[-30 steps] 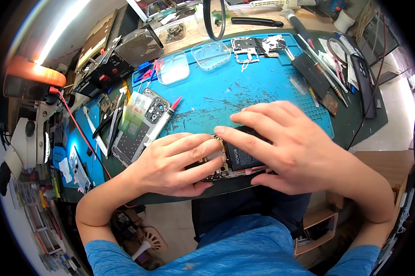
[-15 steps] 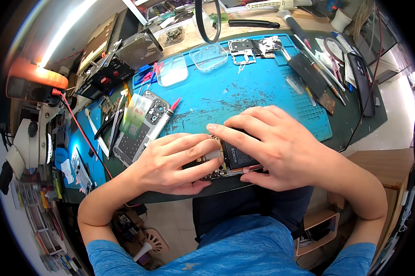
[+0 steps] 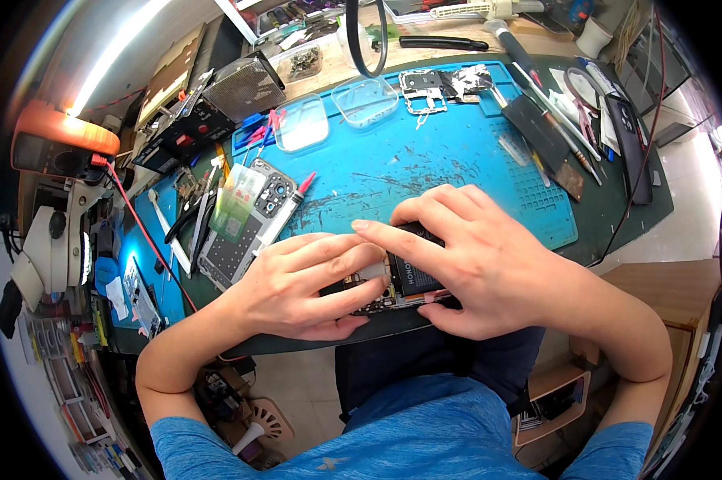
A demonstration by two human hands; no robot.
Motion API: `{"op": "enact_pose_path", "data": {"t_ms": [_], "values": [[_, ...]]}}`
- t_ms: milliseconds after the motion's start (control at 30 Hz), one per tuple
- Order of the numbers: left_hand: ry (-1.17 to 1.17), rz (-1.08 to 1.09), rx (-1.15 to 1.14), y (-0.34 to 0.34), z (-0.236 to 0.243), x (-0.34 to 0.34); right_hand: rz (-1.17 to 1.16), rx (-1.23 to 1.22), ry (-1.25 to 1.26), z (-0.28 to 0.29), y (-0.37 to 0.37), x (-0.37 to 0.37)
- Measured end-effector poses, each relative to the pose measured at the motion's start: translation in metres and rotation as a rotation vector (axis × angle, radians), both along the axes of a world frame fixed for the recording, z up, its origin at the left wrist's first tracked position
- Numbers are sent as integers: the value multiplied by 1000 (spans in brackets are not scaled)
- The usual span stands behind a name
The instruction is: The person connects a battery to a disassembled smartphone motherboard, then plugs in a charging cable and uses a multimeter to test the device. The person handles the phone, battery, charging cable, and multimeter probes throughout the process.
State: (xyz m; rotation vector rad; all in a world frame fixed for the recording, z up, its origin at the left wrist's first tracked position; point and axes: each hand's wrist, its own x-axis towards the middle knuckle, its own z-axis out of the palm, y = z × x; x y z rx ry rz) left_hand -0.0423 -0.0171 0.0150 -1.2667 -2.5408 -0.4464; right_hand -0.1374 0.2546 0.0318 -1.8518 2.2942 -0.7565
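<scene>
An opened phone [image 3: 391, 300] lies at the near edge of the work mat, with its insides showing. Its black battery [image 3: 413, 270] fills the right part, and bits of circuit board show on the left. My left hand [image 3: 297, 284] grips the left end, fingertips on the board area and thumb at the near edge. From the right, my right hand [image 3: 481, 268] spans the battery end. Its index finger stretches to the far edge, its thumb rests along the near edge. Both hands hide much of the phone.
Left of my hands lies a phone back cover [image 3: 249, 228] with a greenish film and a red-tipped tool. Clear plastic trays [image 3: 301, 124] and phone parts [image 3: 423, 90] sit at the mat's far side. Tools [image 3: 565, 132] lie right; an orange multimeter [image 3: 65, 136] stands left.
My right index fingertip has shifted slightly left across the phone's far edge, and the right thumb has moved a little down. The left hand stays almost still.
</scene>
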Motion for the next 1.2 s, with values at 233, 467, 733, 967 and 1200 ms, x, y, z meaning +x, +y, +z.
{"op": "enact_pose_path", "data": {"t_ms": [233, 467, 733, 967, 1200], "values": [[6, 2, 8, 0, 0, 0, 22, 17, -8, 2, -1, -1], [15, 7, 7, 1, 0, 1, 32, 11, -9, 2, -2, -1], [0, -2, 6, 2, 2, -1, 31, -28, -31, 1, -1, -4], [-5, 4, -8, 3, 3, 0, 34, -42, -27, 0, -1, -6], [6, 10, -19, 4, 4, -1, 35, -52, -41, -2, 0, -7]]}}
